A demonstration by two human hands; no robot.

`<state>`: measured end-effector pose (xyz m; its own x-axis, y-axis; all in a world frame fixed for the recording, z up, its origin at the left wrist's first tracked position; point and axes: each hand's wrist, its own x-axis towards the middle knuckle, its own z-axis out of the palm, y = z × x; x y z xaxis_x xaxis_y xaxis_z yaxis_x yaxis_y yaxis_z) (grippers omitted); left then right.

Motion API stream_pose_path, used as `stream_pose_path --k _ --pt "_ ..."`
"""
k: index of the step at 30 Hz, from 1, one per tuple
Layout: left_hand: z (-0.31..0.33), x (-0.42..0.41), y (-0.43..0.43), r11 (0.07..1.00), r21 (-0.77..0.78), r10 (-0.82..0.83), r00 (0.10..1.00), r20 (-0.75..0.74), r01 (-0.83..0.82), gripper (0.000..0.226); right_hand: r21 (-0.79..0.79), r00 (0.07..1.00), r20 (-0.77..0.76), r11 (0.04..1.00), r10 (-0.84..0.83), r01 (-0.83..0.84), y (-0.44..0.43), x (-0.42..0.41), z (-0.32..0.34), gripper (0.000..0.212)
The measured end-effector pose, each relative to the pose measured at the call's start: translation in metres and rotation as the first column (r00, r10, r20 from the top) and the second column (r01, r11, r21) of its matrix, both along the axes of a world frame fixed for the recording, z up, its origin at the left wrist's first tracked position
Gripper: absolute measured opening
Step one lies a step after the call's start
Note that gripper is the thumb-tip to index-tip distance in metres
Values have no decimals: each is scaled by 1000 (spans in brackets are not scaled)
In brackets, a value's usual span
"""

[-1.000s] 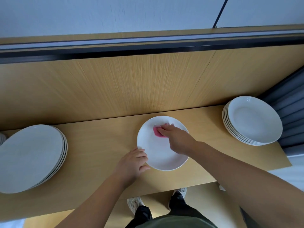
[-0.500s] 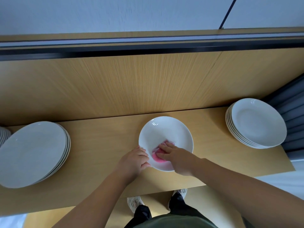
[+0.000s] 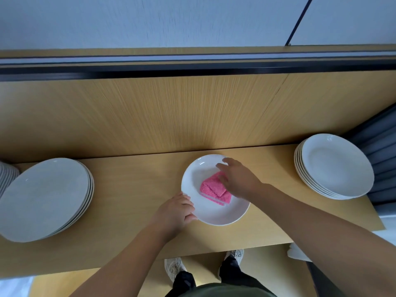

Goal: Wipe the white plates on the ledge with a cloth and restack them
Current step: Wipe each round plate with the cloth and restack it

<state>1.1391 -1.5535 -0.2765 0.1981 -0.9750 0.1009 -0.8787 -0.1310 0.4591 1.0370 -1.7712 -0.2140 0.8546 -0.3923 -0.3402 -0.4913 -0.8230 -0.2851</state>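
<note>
- The long light-brown wooden ledge (image 3: 132,189) holds all the plates. It is narrow, so nothing should slide close to its front edge.
- The big stack of white round plates on the left (image 3: 42,198) sits well apart from the work.
- The smaller stack of white round plates on the right (image 3: 334,166) is near the right arm.
- One single white round plate (image 3: 216,213) lies flat on the ledge between the two stacks. I think this is the one being wiped.
- The left hand (image 3: 177,209) grips the plate's near-left rim, with its fingers curled at the edge. It should hold firm so the plate does not spin or slip.
- The right hand (image 3: 240,181) is over the far side of the plate. Its fingers (image 3: 230,162) are loosely spread and pinch nothing. I cannot tell if it touches the cloth.
- The small folded fuzzy pink cloth (image 3: 212,188) lies in the middle of the plate, beside the right hand. The best way is probably to press flat on it and rub in circles out to the rim, so no spot is missed.
</note>
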Motion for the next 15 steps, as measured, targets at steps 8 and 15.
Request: stream_pose_path --k 8,15 --pt "6 -2 0 999 34 1 1000 9 -2 42 -108 968 -161 971 194 -213 30 -21 -49 65" --pt "4 -2 1 994 108 -4 1000 -7 4 28 -150 977 -132 971 165 -184 35 2 -58 64"
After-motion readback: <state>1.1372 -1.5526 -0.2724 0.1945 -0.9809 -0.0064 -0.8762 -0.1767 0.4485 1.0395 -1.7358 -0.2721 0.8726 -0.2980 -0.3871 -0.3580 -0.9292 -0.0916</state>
